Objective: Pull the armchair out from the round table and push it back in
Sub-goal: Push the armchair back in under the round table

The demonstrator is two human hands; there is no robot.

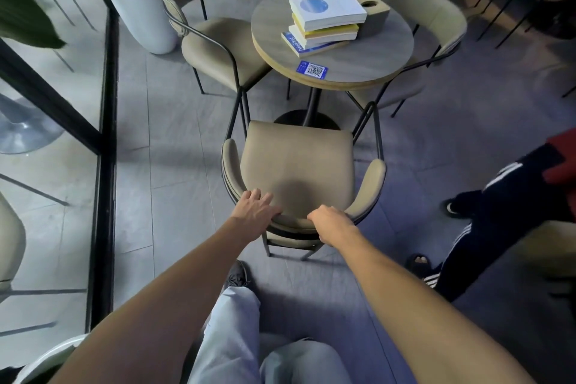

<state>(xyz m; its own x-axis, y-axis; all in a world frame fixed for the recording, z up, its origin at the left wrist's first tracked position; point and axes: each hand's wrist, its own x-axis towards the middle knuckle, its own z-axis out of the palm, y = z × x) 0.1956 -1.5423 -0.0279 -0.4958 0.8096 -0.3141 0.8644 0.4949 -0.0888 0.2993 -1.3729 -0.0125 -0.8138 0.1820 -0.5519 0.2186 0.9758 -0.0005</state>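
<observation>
Grey tiled floor, round table, armchair apart from it; left hand spread on backrest, right hand curled gripping it

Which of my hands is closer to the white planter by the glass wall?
Left. Your left hand rests on the left side of the armchair backrest, the side towards the white planter. Your right hand grips the backrest further right, away from it.

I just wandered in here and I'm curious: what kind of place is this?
Probably a cafe or a reading lounge. A small round table carries a QR code card and a stack of books, matching beige armchairs ring it, and potted plants stand along a glass wall.
</observation>
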